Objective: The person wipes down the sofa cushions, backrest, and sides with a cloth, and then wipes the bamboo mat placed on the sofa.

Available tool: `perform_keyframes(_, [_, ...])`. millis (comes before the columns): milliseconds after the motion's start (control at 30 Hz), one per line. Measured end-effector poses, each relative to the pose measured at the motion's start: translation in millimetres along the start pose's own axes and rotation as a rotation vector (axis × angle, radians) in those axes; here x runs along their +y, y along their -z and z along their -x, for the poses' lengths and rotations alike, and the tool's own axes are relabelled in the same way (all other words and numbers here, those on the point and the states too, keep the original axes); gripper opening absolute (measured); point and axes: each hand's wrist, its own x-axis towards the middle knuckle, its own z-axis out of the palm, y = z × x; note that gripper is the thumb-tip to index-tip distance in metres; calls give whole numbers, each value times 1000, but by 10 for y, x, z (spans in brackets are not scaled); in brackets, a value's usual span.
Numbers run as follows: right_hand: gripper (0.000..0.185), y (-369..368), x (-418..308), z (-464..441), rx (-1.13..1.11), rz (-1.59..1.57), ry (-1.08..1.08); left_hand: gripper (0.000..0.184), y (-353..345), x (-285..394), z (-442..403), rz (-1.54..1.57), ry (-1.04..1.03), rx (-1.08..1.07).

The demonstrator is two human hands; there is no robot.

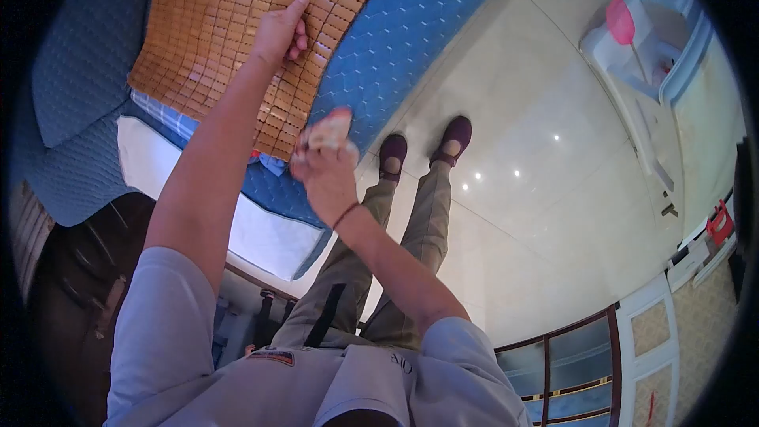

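A brown mat of small tiles (pixel 213 39) lies over a blue quilted cover (pixel 411 24). Over the right part of the mat is my left hand (pixel 282 34), its fingers curled in and thumb pointing forward; what it grips, if anything, is hidden. My right hand (pixel 324 174), slightly blurred, is closed on a crumpled whitish cloth (pixel 330 131) with reddish parts. It is near the mat's lower right corner, above the edge of the blue cover.
Blue quilted cushions (pixel 87 71) stand at the left. My shoes (pixel 455 136) are on the pale tiled floor (pixel 522 229). At the upper right, a pink paddle-shaped thing (pixel 621 21) rests in a white plastic container (pixel 601 51). A glass-fronted cabinet (pixel 581 356) stands at the lower right.
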Motion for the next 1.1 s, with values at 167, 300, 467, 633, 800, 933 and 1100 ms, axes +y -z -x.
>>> perform_keyframes(167, [16, 719, 576, -170, 145, -389, -265, 51, -14, 16, -5, -24, -22, 21])
perform_keyframes(300, [13, 2078, 1357, -990, 579, -510, -379, 51, -9, -17, -53, -52, -19, 24])
perform_keyframes(467, [14, 1307, 1974, -1249, 821, -310, -151, 52, 32, -33, -134, -50, -27, -7])
perform_keyframes(633, [32, -65, 946, 61, 672, -331, -509, 51, 27, -80, -64, -77, -37, 34])
perform_keyframes(800, [14, -1039, 476, 1171, 141, -708, -953, 51, -11, 6, -48, -74, 14, 69])
perform_keyframes(933, [25, -586, 1171, 542, -641, -58, -336, 50, 0, -40, -68, -61, 3, 64])
perform_keyframes(1100, [11, 1150, 2013, -1011, 399, -637, -744, 50, 30, -77, -128, -24, -8, 35])
